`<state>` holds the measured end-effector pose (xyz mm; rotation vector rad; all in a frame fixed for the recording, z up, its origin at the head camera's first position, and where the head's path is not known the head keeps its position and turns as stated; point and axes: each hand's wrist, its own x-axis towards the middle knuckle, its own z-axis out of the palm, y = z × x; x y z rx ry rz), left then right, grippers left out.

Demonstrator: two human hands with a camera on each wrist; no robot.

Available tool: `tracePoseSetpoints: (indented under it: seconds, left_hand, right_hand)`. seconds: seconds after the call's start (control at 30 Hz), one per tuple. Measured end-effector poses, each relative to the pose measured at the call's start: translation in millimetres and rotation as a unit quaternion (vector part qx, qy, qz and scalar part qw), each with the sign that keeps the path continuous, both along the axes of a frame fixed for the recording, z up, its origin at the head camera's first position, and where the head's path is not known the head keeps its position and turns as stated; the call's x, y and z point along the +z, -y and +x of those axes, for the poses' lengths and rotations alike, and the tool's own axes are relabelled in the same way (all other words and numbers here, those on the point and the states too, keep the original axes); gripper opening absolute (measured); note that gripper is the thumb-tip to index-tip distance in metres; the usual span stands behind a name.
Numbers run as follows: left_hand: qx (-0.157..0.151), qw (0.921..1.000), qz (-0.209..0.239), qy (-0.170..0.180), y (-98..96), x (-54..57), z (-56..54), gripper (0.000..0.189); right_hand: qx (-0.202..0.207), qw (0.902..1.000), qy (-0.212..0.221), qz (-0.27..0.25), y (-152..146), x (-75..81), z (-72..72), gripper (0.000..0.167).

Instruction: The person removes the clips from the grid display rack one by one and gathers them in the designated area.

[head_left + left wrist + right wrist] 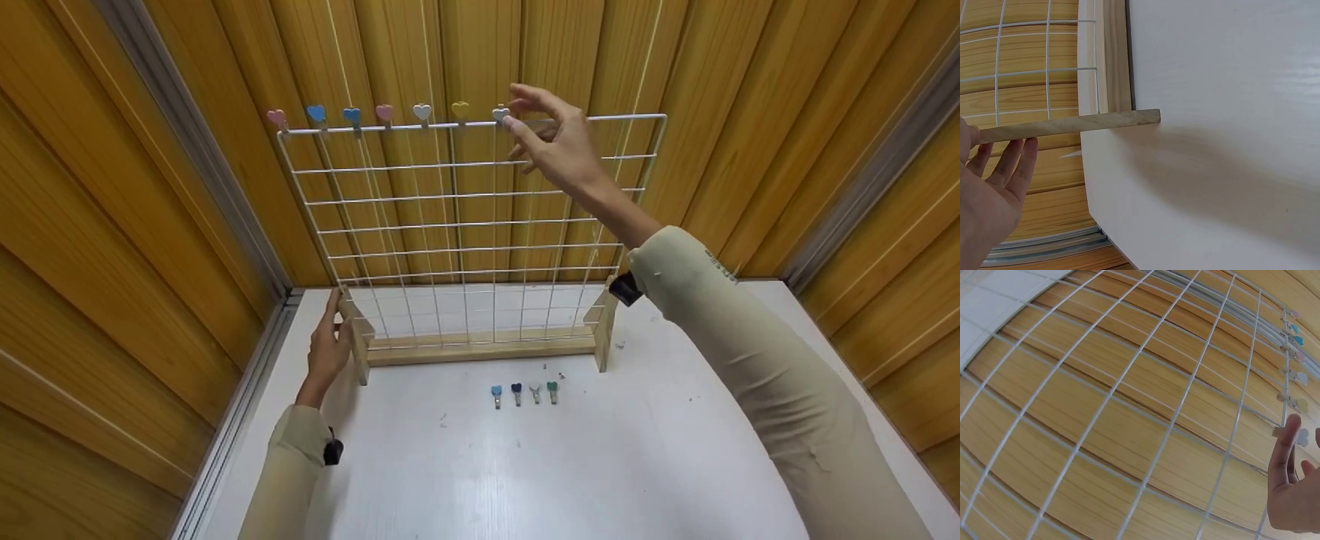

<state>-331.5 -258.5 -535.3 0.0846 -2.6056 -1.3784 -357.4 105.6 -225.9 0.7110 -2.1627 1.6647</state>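
Observation:
A white wire grid (405, 199) stands upright in a wooden stand (480, 351). Several heart-topped clips sit along its top bar, among them a pink clip (277, 118), a blue clip (316, 114) and a yellow clip (460, 110). My right hand (562, 142) is at the rightmost white heart clip (500, 112), thumb tip right at its edge and fingers spread apart. That clip (1302, 437) sits on the bar beside my fingers in the right wrist view. My left hand (328, 349) holds the stand's left side board (1072, 125) between thumb and fingers.
On the white table (450, 480), in front of the stand, lie a light blue clip (496, 395), a dark blue clip (517, 393), a white clip (535, 393) and a green clip (553, 391). Wood-patterned panels (135, 247) enclose the table behind and on both sides.

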Motion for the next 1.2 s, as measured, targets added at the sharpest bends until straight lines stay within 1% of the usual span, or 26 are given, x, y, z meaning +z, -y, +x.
tracePoseSetpoints:
  seconds: [0.13, 0.23, 0.33, 0.47, 0.57, 0.73, 0.8, 0.9, 1.03, 1.2]
  left_hand:
    - [-0.004, 1.0000, 0.003, 0.000, -3.9, -0.4, -1.3, 0.065]
    - [-0.008, 1.0000, 0.001, -0.004, -5.4, -1.1, -0.9, 0.065]
    - [-0.011, 0.9998, -0.006, -0.014, -5.7, -1.5, -0.2, 0.065]
    - [-0.012, 0.9996, -0.008, -0.026, -5.1, -1.6, -0.5, 0.065]
    - [-0.012, 0.9996, -0.007, -0.026, -5.1, -1.3, -1.1, 0.065]
    - [-0.013, 0.9997, -0.005, -0.020, -6.4, -1.3, -2.2, 0.065]
    - [-0.014, 0.9998, -0.004, -0.016, -6.5, -1.8, -2.6, 0.065]
    - [-0.012, 0.9999, -0.002, -0.010, -3.6, -2.3, -2.1, 0.066]
    - [-0.009, 0.9999, 0.000, -0.009, 0.2, -2.4, -1.4, 0.067]
    - [-0.009, 0.9999, 0.002, -0.013, -4.4, -2.3, -4.4, 0.066]
  right_hand:
    - [0.025, 0.9979, 0.057, -0.019, 0, -4.7, -6.6, 0.045]
    - [0.039, 0.9956, 0.076, -0.037, -1, -8.1, -9.8, 0.042]
    - [0.051, 0.9952, 0.073, -0.040, -2, -9.6, -11.3, 0.039]
    - [0.055, 0.9967, 0.048, -0.036, -2, -10.3, -13.3, 0.037]
    - [0.055, 0.9960, 0.043, -0.056, -1, -10.7, -14.9, 0.034]
    - [0.060, 0.9883, 0.065, -0.124, 0, -10.9, -15.8, 0.029]
    - [0.056, 0.9852, 0.071, -0.146, 2, -11.3, -16.4, 0.027]
    - [0.045, 0.9832, 0.069, -0.162, 7, -12.5, -17.5, 0.029]
    - [0.034, 0.9788, 0.080, -0.185, 13, -13.4, -17.3, 0.028]
    - [0.025, 0.9723, 0.105, -0.207, 11, -11.2, -16.6, 0.029]
